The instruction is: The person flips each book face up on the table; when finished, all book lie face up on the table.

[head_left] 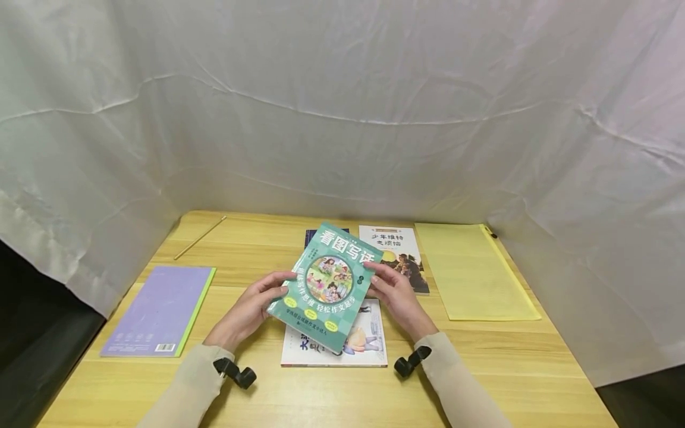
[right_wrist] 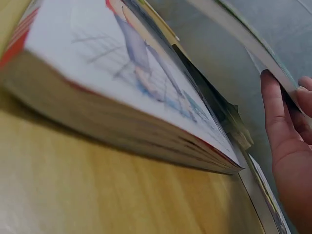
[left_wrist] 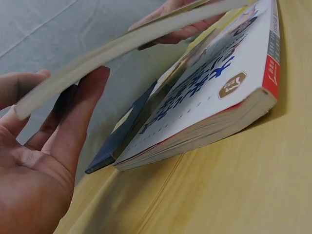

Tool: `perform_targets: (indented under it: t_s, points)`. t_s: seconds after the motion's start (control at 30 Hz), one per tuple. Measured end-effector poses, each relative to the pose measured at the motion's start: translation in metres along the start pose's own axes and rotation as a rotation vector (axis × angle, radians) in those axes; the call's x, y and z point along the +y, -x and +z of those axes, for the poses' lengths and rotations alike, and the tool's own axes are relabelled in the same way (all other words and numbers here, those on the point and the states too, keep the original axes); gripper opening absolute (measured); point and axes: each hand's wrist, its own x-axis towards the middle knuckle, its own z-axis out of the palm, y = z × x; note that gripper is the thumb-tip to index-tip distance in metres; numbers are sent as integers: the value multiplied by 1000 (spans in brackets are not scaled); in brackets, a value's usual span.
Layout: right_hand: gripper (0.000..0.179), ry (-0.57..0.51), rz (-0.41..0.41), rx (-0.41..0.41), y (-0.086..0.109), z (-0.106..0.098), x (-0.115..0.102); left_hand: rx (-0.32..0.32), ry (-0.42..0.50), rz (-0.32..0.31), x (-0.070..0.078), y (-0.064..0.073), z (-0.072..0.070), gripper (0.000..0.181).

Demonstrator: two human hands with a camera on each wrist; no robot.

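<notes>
A green book with a round picture on its cover is held up, tilted, over the other books. My left hand grips its left edge, thumb on the cover and fingers beneath, as the left wrist view shows. On the opposite edge, my right hand pinches it the same way. Below it lies a thick white book with a red spine, partly covered in the head view. Behind that are a dark blue book, mostly hidden, and a white book with a dark picture.
At the left lies a purple book with a green edge strip, a thin wooden stick beyond it. A yellow zip pouch lies at the right. Pale cloth hangs round the back and sides of the wooden table.
</notes>
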Motion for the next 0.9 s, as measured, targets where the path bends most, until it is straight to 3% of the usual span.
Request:
perform_targets:
  t_s: [0.23, 0.47, 0.67, 0.9]
  points:
    - [41, 56, 23, -43, -1, 0, 2, 6, 109, 17, -2, 1, 2, 34]
    - [46, 157, 107, -157, -1, 8, 0, 27, 132, 44, -4, -3, 5, 36]
    - [43, 166, 124, -149, -4, 15, -2, 67, 196, 49, -3, -4, 5, 36]
    - [52, 216, 151, -169, -7, 26, 0, 150, 249, 46, -2, -6, 5, 43]
